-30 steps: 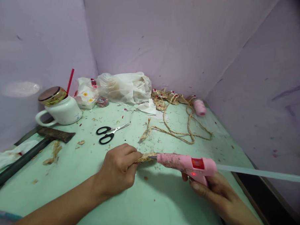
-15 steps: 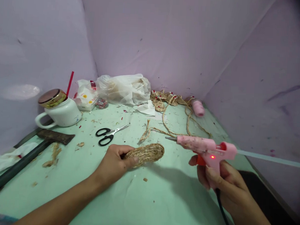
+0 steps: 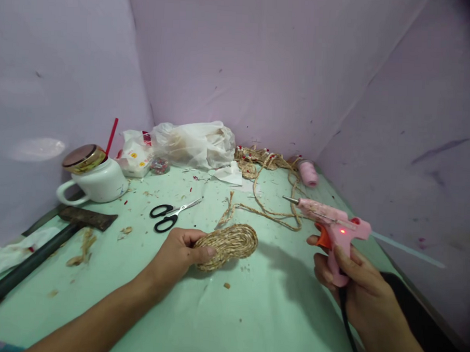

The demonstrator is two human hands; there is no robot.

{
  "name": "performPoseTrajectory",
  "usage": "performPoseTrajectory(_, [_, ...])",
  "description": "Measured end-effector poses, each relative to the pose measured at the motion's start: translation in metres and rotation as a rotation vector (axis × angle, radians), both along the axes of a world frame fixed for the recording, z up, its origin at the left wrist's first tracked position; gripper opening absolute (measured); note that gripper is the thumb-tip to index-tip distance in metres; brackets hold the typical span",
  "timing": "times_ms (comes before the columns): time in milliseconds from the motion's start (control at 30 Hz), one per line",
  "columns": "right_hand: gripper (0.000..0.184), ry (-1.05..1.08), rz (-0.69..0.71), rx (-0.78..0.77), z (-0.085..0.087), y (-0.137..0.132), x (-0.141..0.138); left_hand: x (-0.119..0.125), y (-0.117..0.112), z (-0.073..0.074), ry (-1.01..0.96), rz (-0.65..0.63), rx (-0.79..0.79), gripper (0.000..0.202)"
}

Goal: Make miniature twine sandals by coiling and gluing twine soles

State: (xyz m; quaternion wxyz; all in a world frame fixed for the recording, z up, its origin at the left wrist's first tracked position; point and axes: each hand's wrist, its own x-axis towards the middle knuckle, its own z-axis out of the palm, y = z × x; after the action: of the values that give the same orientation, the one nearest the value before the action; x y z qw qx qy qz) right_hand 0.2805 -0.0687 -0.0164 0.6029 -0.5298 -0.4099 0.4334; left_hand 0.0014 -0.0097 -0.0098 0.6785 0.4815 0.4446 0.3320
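Note:
My left hand (image 3: 182, 255) grips the left end of a coiled straw-rope oval (image 3: 232, 244), thumb on top and fingers beneath it. The oval is tilted so that its rows of braid face me, just over the green table (image 3: 197, 319). On the right, my right hand (image 3: 351, 277) is closed around the handle of a pink glue gun (image 3: 334, 222). Its metal nozzle points left and slightly up, a red light glows on its side, and a clear glue stick (image 3: 407, 248) sticks out behind. The orange trigger (image 3: 323, 236) shows by my fingers.
Black-handled scissors (image 3: 171, 214) lie beyond my left hand. Loose straw rope (image 3: 272, 215) trails toward pinned woven pieces (image 3: 265, 159) and a pink thread spool (image 3: 308, 174). At left are a hammer (image 3: 87, 219) and a white mug (image 3: 102, 180); a plastic bag (image 3: 197, 143) sits behind.
The glue gun has moved right, its nozzle rising and tipping upward away from the oval. My left hand has tilted the oval so more of its braided face shows.

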Motion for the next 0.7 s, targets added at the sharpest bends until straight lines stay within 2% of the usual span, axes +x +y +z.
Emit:
performPoseTrajectory(100, [0.020,0.152,0.024,-0.067,0.001,0.001,0.001,0.000,0.000,0.000,-0.058,0.014,-0.064,0.019])
performPoseTrajectory(233, [0.017,0.217,-0.044,-0.061,0.003,0.002,0.001,0.000,0.000,0.001,-0.104,0.000,-0.121,0.018])
performPoseTrajectory(367, [0.019,0.261,-0.071,-0.120,0.001,0.006,0.005,-0.001,0.000,0.002,-0.108,-0.003,-0.136,0.020])
performPoseTrajectory(533, [0.027,0.251,-0.116,-0.189,0.004,0.008,0.006,-0.001,0.000,0.004,-0.109,-0.009,-0.141,0.022])
performPoseTrajectory(633, [0.023,0.141,-0.106,-0.102,0.006,0.004,0.001,-0.001,-0.001,0.006,-0.089,-0.014,-0.110,0.022])
performPoseTrajectory(700, [0.027,0.032,-0.027,-0.019,0.005,-0.002,-0.004,-0.001,-0.001,0.006,-0.048,0.007,-0.056,0.022])
